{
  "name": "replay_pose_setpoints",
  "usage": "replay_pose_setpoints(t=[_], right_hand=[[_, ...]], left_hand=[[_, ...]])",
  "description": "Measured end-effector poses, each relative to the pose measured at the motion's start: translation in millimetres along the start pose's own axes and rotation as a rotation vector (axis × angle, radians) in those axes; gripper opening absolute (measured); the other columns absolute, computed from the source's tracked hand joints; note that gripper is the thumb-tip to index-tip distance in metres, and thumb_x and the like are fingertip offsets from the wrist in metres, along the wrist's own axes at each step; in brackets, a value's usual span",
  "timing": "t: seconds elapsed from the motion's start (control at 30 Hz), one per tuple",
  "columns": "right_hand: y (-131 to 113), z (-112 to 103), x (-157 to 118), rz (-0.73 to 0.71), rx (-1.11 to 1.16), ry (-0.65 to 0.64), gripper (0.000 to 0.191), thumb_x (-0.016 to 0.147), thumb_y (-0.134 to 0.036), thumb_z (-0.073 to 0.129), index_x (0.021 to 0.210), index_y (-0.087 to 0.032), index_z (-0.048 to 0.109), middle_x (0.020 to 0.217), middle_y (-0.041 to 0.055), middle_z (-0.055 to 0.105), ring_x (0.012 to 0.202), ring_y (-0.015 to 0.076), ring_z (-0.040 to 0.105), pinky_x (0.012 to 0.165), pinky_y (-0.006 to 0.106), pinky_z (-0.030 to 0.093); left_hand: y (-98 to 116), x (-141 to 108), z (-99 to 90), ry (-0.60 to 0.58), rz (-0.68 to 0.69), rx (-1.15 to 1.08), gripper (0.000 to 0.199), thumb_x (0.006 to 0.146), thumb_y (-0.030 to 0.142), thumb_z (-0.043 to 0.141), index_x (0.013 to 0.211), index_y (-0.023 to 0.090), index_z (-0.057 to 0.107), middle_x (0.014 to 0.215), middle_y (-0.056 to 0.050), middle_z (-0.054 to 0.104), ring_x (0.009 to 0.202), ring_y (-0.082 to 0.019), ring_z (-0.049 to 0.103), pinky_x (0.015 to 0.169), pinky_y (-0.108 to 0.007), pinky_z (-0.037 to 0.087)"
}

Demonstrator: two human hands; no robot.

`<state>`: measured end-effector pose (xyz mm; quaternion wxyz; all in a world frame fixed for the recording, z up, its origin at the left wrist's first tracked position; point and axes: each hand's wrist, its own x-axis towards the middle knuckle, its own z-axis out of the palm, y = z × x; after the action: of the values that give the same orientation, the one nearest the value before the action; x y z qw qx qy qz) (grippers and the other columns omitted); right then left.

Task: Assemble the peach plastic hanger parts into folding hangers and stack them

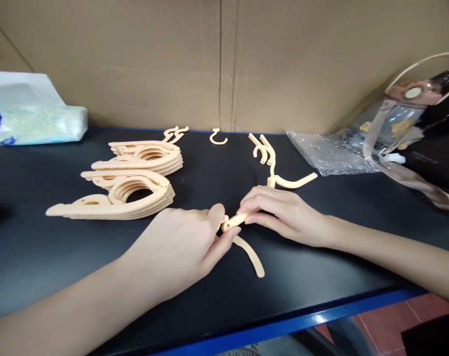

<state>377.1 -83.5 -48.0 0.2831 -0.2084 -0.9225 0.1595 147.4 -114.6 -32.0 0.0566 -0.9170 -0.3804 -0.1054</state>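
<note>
Over the near middle of the table, my left hand [187,237] is closed around a cream plastic folding hanger [232,222], its thumb and fingers at the joint end. My right hand [283,212] pinches the same hanger from the right; its fingers cover part of it. A curved hanger arm [252,254] extends below my hands toward the table edge. How the pieces join is partly hidden by my fingers. Beyond my right hand lie loose hanger arms [296,183] and several hooks and straight pieces [263,148].
Two stacks of folded hangers [150,207] lie at left. Small hanger pieces [176,133] and a single hook [219,141] lie at the back. A tissue pack [42,118] is far left; clear plastic wrap [328,153] and a strapped bottle [402,113] are at right. Cardboard stands behind.
</note>
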Motion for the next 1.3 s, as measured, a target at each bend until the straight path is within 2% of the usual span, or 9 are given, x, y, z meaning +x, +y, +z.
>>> replay_pose_setpoints(t=[0.17,0.47,0.6,0.83,0.97,1.07,1.17,1.3], right_hand=[[0.3,-0.8,0.8,0.015,0.004,-0.003,0.008,0.101,-0.017,0.052,0.101,-0.016,0.060,0.096,0.0066,0.066,0.088,0.0156,0.063,0.077,0.027,0.052],[-0.1,-1.4,0.6,0.018,0.028,-0.004,0.008,0.100,-0.015,0.053,0.101,-0.014,0.060,0.095,0.0074,0.067,0.087,0.0154,0.063,0.076,0.025,0.052],[0.3,-1.2,1.2,0.033,0.037,-0.005,0.010,0.102,-0.018,0.051,0.102,-0.014,0.060,0.095,0.0069,0.067,0.087,0.0154,0.064,0.075,0.026,0.053],[2.6,-2.3,0.2,0.036,0.034,0.006,0.009,0.102,-0.019,0.051,0.103,-0.017,0.060,0.096,0.0064,0.066,0.087,0.0154,0.063,0.075,0.026,0.051],[2.8,-3.6,-0.9,-0.002,0.056,0.057,0.009,0.094,-0.011,0.056,0.098,-0.019,0.058,0.088,0.0037,0.064,0.080,0.0149,0.059,0.072,0.027,0.048],[4.5,-6.4,-1.9,-0.012,0.059,0.072,0.017,0.080,-0.003,0.057,0.090,-0.018,0.057,0.082,0.0022,0.063,0.075,0.0146,0.056,0.071,0.029,0.046],[10.3,-12.9,-3.7,-0.009,0.035,0.032,0.016,0.079,-0.005,0.060,0.088,-0.018,0.059,0.083,0.0027,0.065,0.079,0.0162,0.057,0.080,0.034,0.045],[22.8,-24.3,-5.9,0.037,-0.044,-0.055,0.008,0.087,-0.022,0.069,0.092,-0.019,0.063,0.093,0.0049,0.069,0.092,0.0204,0.060,0.092,0.041,0.042]], left_hand=[[-1.5,1.5,3.0,0.052,0.049,0.086,0.034,0.101,0.030,0.044,0.070,0.019,0.050,0.044,0.000,0.056,0.031,-0.023,0.057,0.038,-0.025,0.019],[1.4,1.7,4.6,0.162,0.125,0.236,0.052,0.106,0.024,0.021,0.063,0.019,0.051,0.037,0.001,0.048,0.025,-0.019,0.049,0.036,-0.027,0.020],[2.1,1.5,3.3,0.178,0.146,0.238,0.055,0.106,0.022,0.017,0.064,0.018,0.052,0.039,0.001,0.049,0.028,-0.018,0.051,0.036,-0.028,0.022],[1.6,0.8,-2.3,0.218,0.121,0.273,0.045,0.105,0.032,0.027,0.076,0.016,0.057,0.049,0.000,0.054,0.036,-0.018,0.053,0.038,-0.029,0.025],[3.7,0.9,-5.2,0.278,0.196,0.209,0.025,0.097,0.023,0.041,0.078,0.017,0.057,0.062,-0.002,0.055,0.054,-0.020,0.054,0.046,-0.032,0.031],[4.9,-0.2,-6.8,0.260,0.255,0.085,0.016,0.090,0.013,0.044,0.083,0.016,0.058,0.072,-0.003,0.056,0.067,-0.022,0.052,0.056,-0.034,0.037],[5.9,-1.3,-8.1,0.198,0.334,-0.027,0.020,0.088,0.008,0.041,0.089,0.015,0.060,0.082,-0.006,0.061,0.079,-0.025,0.051,0.069,-0.039,0.043],[6.4,-0.6,-6.1,0.198,0.373,-0.071,0.031,0.083,0.000,0.039,0.097,0.016,0.061,0.098,-0.008,0.066,0.096,-0.026,0.053,0.085,-0.041,0.042]])
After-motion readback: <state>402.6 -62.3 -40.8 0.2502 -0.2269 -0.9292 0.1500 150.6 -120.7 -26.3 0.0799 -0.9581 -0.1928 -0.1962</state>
